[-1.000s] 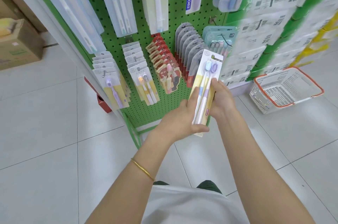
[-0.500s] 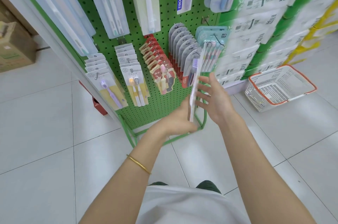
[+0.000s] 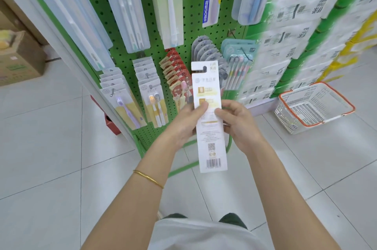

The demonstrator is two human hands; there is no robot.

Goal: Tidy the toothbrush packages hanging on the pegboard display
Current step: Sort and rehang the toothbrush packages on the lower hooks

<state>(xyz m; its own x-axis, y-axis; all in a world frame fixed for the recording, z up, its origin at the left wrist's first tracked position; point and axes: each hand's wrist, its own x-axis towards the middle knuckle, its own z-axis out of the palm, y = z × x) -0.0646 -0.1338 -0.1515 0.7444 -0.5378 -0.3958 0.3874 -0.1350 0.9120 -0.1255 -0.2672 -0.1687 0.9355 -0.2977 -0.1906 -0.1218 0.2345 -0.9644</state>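
An orange-rimmed basket point(image 3: 318, 104) stands on tiles point(image 3: 51, 157) near stacked paper packs point(image 3: 285, 45).

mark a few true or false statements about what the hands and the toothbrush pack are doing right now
1. The left hand and the right hand both hold one toothbrush package. True.
2. The package shows its front, with the brushes towards the camera. False: its printed back, with the barcode near the bottom, faces the camera.
3. The package hangs on a peg. False: it is held in the hands, in front of the green pegboard.
4. A white basket with an orange rim sits on the floor to the right. True.
5. A gold bracelet is on the right wrist. False: it is on the left wrist.
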